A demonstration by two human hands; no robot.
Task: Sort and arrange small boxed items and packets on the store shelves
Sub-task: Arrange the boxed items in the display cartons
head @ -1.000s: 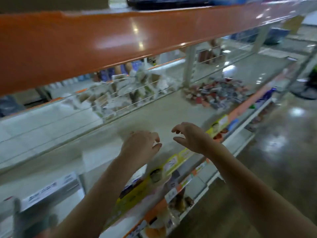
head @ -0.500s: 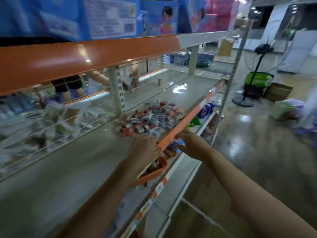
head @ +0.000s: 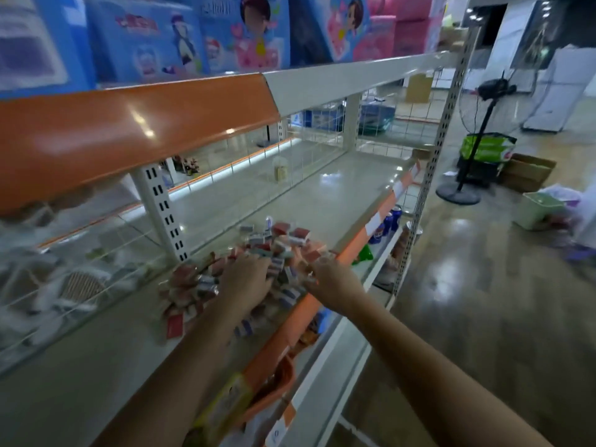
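Pile of small boxes (head: 258, 269) lies on shelf (head: 322, 195), by its orange front edge. L hand (head: 246, 279) rests palm-down on pile, grip can't tell. R hand (head: 332, 285) at pile's front edge; fingers blurred, grip can't tell.

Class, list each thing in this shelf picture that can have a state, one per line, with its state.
Small boxes: heaped loose on the middle shelf, unsorted.
Left hand: resting on the heap; grip unclear.
Right hand: at the heap's front edge; grip unclear, blurred.
Middle shelf: bare beyond the heap.
Standing fan: upright on the floor.
Cardboard box: on the floor, flaps open.
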